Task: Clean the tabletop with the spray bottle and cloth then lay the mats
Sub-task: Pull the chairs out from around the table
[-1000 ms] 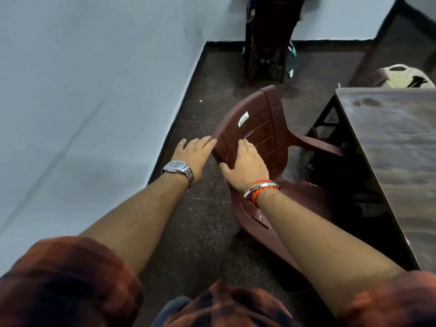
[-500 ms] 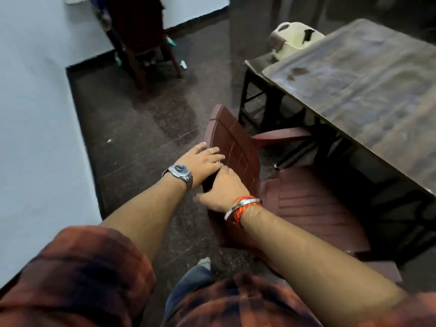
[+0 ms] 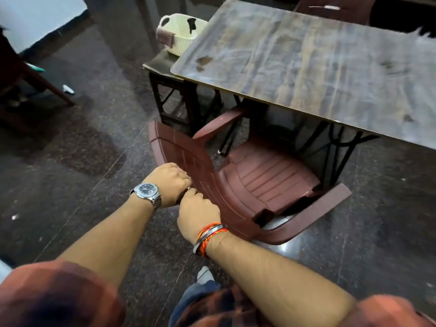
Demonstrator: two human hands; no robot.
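A dark wood-grain tabletop [image 3: 318, 60] with a few stains and smears fills the upper right. A maroon plastic chair [image 3: 259, 180] stands partly tucked under its near edge. My left hand [image 3: 168, 182], with a wristwatch, and my right hand [image 3: 197, 213], with orange and silver bangles, both grip the top of the chair's backrest, side by side. A cream plastic basket [image 3: 181, 34] sits on a low stand at the table's far left corner; a dark object and a brownish item hang at its rim. No spray bottle, cloth or mats are identifiable.
The floor [image 3: 82, 149] is dark speckled stone. Another dark chair [image 3: 23, 83] stands at the far left by a white wall. A further maroon chair back [image 3: 337, 8] shows beyond the table's far edge. Black metal table legs [image 3: 339, 149] stand behind the chair seat.
The view has swung right, bringing the whole tabletop into sight. The chair has turned toward the table with its seat under the edge, and both hands have closed together on the backrest top.
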